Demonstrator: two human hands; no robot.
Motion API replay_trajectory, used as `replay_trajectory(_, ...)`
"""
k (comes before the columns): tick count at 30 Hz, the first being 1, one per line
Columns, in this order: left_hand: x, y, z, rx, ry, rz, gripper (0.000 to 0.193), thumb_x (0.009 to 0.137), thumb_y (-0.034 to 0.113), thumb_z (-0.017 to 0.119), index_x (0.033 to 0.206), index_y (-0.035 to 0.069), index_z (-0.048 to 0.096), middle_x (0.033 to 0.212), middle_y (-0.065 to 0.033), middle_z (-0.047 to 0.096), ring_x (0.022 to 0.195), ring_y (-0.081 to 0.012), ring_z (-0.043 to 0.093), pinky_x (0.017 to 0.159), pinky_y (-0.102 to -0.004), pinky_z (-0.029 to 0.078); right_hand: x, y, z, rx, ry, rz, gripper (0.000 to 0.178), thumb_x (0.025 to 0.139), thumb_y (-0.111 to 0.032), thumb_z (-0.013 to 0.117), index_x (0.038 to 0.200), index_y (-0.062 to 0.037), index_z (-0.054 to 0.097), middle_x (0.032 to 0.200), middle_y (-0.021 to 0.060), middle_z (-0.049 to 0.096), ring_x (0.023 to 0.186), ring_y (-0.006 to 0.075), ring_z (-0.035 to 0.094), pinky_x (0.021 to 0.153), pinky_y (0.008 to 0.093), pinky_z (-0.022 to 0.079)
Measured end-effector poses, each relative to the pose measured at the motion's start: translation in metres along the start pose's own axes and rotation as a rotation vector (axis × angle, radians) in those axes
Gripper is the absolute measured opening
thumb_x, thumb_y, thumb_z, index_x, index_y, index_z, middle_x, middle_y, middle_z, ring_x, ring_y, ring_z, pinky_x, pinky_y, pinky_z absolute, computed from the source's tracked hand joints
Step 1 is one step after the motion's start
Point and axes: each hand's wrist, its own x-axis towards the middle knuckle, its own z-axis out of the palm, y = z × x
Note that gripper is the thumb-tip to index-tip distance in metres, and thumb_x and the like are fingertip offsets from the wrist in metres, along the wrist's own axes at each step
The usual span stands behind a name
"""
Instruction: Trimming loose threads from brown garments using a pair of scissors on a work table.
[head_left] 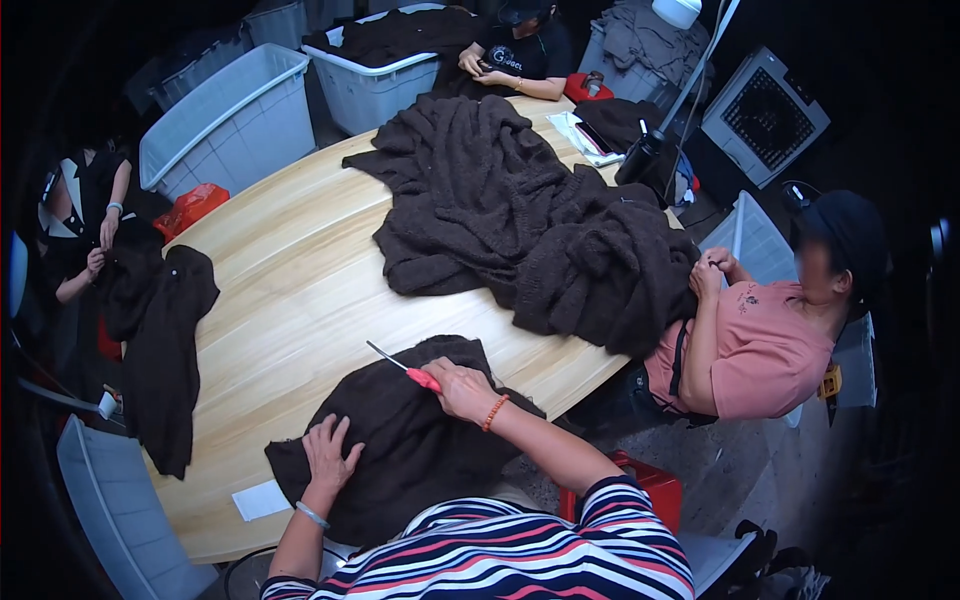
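A dark brown knitted piece (410, 440) lies spread on the near part of the table and hangs over its edge toward me. My left hand (328, 455) rests on its left side with the fingers spread. My right hand (460, 388) is closed around a tool with a red handle and a slim metal blade (388, 355), which points to the far left above the cloth. Whether it is a pair of scissors I cannot tell. A white paper slip (261, 501) is on the table beside my left wrist.
A large dark knit heap (500, 200) covers the table's far right part. People sit at the left, far side and right, each handling dark cloth or small items. Another dark garment (175, 350) drapes over the left edge. Plastic bins (225, 120) surround the wooden table (290, 260).
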Motion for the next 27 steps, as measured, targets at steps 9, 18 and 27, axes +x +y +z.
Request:
replay_trajectory(9,0.039,-0.037,0.006,-0.108,-0.572,-0.032,0.055,0.079,0.045,0.073,0.122,0.013,0.066,0.128,-0.009,0.055,0.118,-0.0299,0.05,0.095,-0.0445,0.044,-0.048,0.055,0.013,-0.034,-0.213,0.417,0.039,0.088,-0.017,0.056,0.127,-0.0164,0.055,0.117,0.0174,0.062,0.1,0.0398,0.063,0.088,0.0478,0.051)
replay_trajectory(18,0.241,0.104,0.038,-0.714,-0.31,-0.013,0.04,0.088,0.031,0.07,0.117,0.003,0.067,0.108,-0.0183,0.066,0.089,-0.0256,0.067,0.077,-0.0344,0.054,-0.107,0.085,-0.07,0.02,0.142,0.472,0.046,0.086,-0.012,0.061,0.131,-0.0194,0.054,0.137,0.0162,0.048,0.104,0.0411,0.062,0.089,0.0471,0.052)
replay_trajectory(27,0.45,0.271,0.166,-1.127,-0.181,-0.497,0.087,0.075,0.025,0.083,0.143,-0.004,0.038,0.13,-0.019,0.054,0.114,-0.0245,0.056,0.096,-0.031,0.046,-0.158,0.164,-0.117,0.09,0.262,0.507,0.048,0.083,-0.008,0.064,0.129,-0.0171,0.056,0.134,0.0153,0.05,0.105,0.0414,0.061,0.087,0.0463,0.053)
